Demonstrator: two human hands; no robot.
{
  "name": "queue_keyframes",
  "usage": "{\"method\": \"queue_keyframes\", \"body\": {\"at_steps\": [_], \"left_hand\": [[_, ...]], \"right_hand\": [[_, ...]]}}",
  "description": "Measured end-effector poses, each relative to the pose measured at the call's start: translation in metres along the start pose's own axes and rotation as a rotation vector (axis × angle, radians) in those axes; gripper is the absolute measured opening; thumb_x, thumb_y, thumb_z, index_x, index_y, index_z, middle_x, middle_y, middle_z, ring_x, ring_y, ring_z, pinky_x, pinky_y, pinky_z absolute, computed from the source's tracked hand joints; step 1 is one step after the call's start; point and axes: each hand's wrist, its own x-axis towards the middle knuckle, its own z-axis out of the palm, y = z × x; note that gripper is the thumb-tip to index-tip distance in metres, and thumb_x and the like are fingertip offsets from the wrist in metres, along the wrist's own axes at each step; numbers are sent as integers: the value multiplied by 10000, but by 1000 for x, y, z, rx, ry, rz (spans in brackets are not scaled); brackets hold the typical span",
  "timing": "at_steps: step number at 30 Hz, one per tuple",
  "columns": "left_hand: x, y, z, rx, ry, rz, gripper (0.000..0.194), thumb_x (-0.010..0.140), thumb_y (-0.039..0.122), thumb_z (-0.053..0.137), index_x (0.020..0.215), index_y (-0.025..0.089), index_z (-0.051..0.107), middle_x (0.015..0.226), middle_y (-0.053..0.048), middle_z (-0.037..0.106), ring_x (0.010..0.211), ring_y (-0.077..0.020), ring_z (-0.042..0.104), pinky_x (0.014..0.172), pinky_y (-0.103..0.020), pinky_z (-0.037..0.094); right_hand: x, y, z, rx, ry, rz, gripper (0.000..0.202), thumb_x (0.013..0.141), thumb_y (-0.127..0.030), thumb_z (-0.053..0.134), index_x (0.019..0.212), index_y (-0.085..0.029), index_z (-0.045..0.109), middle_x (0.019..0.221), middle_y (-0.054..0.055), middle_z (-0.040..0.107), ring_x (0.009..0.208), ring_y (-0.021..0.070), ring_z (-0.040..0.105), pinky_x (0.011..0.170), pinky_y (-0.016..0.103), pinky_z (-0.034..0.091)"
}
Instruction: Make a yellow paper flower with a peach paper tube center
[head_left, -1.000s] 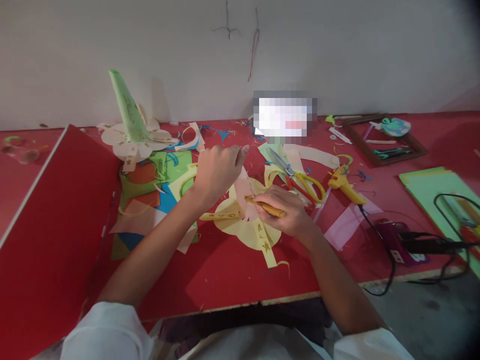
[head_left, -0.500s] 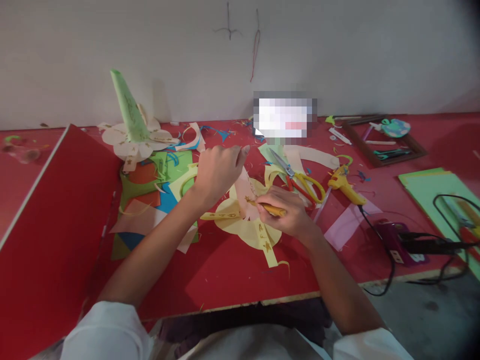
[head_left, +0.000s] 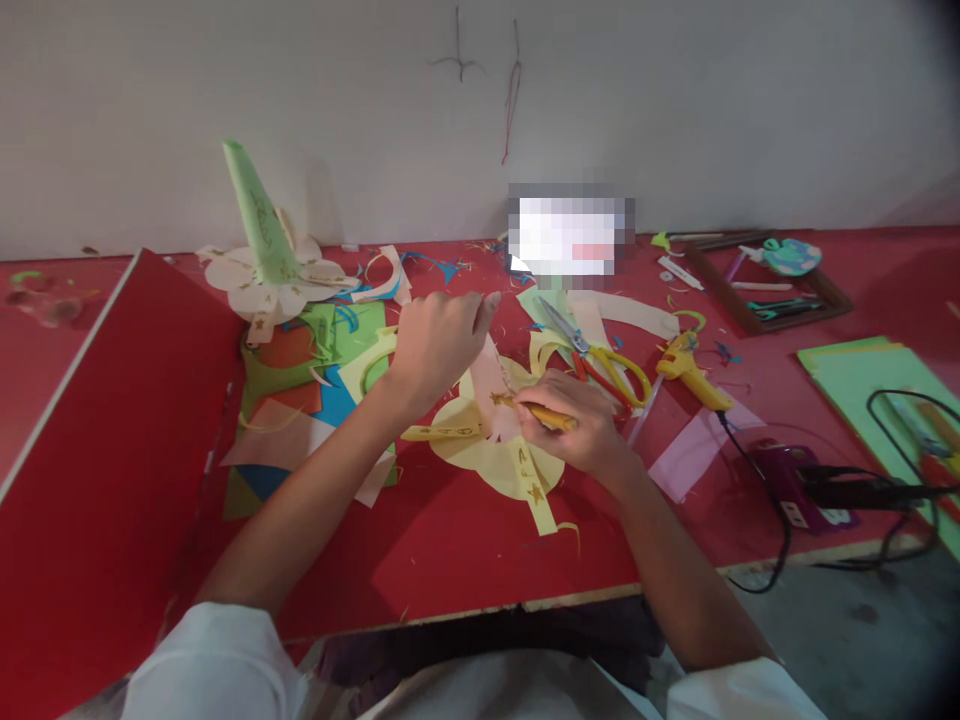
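A pale pink paper cone stands on a yellow flower-shaped paper base with paper strips marked with letters and stars. My left hand is closed around the cone's upper end; its fingertips are mostly hidden. My right hand grips a gold-coloured marker pen, whose tip is at a gold star on the cone's side. Just beyond my right hand lie scissors with yellow and red handles.
A green cone on a white flower base stands at the back left. Paper scraps spread at left. On the right are a yellow glue gun, its black cord, a purple power box and a brown frame. A red board rises at left.
My right hand and the marker pen have shifted very slightly to the right at the cone's star. My left hand stays at the cone's top.
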Motion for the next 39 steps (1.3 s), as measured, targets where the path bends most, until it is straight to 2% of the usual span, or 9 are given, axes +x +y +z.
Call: {"method": "queue_keyframes", "body": {"at_steps": [7, 11, 14, 17, 21, 24, 27, 33, 39], "left_hand": [[7, -13, 2, -530, -175, 268, 305, 1014, 478, 587, 1094, 222, 733, 771, -17, 694, 660, -157, 603, 699, -299, 452], [7, -14, 15, -966, -219, 270, 533, 898, 508, 758, 1344, 246, 628, 1119, -98, 747, 985, -222, 721, 827, -322, 549], [0, -6, 29, -1308, -337, 156, 716, 880, 563, 771, 1472, 275, 490, 987, -73, 746, 921, -234, 754, 816, -359, 592], [-7, 9, 33, -1508, -397, 53, 609, 928, 558, 720, 1417, 265, 506, 725, 27, 631, 664, -176, 680, 706, -348, 592], [-14, 29, 9, -1455, -200, -59, 301, 999, 508, 653, 1124, 242, 585, 622, 72, 454, 522, -112, 519, 568, -280, 509], [-17, 34, -14, -1228, 47, -125, 327, 997, 546, 660, 1097, 251, 559, 677, 47, 479, 582, -120, 564, 564, -266, 474], [-14, 28, -14, -1073, 138, -183, 423, 972, 619, 662, 1155, 260, 533, 746, 24, 499, 696, -156, 626, 607, -272, 480], [-2, 12, 30, -1284, -71, -185, 388, 980, 577, 664, 989, 240, 473, 799, 12, 546, 708, -140, 619, 664, -295, 549], [-5, 14, 49, -1335, -68, -177, 432, 965, 562, 699, 894, 244, 416, 649, 46, 537, 576, -119, 560, 584, -278, 484]], "right_hand": [[-5, 2, -9, 130, 237, 219, 98, 970, -253, 632, 914, -253, 713, 720, 12, 706, 636, 188, 664, 608, 351, 556], [-10, 13, -16, 236, 432, 358, 166, 970, -359, 666, 885, -233, 732, 700, 15, 679, 552, 178, 643, 523, 343, 532], [-14, 22, -16, 311, 536, 380, 170, 972, -372, 672, 899, -231, 733, 763, 27, 686, 537, 168, 636, 483, 331, 512], [-15, 26, -15, 313, 575, 348, 167, 988, -358, 639, 903, -237, 717, 761, 28, 663, 537, 167, 611, 479, 333, 505], [-14, 25, -16, 258, 624, 321, 205, 990, -390, 600, 882, -241, 691, 759, 38, 640, 515, 172, 570, 469, 354, 482], [-11, 21, -18, 314, 672, 265, 191, 972, -375, 607, 850, -248, 681, 702, 15, 596, 482, 165, 541, 460, 350, 453], [-10, 14, -19, 363, 613, 255, 157, 969, -332, 627, 865, -252, 714, 671, 0, 601, 489, 164, 553, 482, 348, 452], [-7, 1, -13, 293, 151, 278, 95, 961, -247, 659, 970, -258, 753, 771, 17, 736, 661, 191, 675, 628, 355, 556], [-4, -6, -2, 168, -6, 66, 145, 962, -140, 655, 1045, -249, 701, 821, 20, 744, 699, 166, 669, 659, 315, 565]]}}
